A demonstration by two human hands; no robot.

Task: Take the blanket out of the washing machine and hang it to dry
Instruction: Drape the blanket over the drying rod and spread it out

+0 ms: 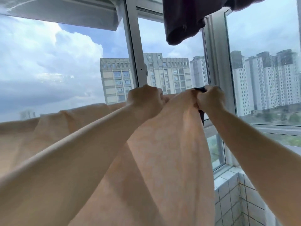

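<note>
A pale peach blanket (171,152) hangs in front of me, its top edge running from the far left up to the middle of the view. My left hand (145,100) grips the top edge of the blanket with curled fingers. Just to its right, my right hand (210,100) clutches a bunched fold of the blanket together with a small dark object that shows at its fingers and below its wrist. Both arms are stretched forward and up. Whatever the blanket hangs on is hidden behind the cloth.
A window (135,46) with metal frames fills the view, with tower blocks and clouds outside. A dark garment (184,22) hangs overhead at the upper right. A white-tiled sill and wall (231,193) stand at the lower right.
</note>
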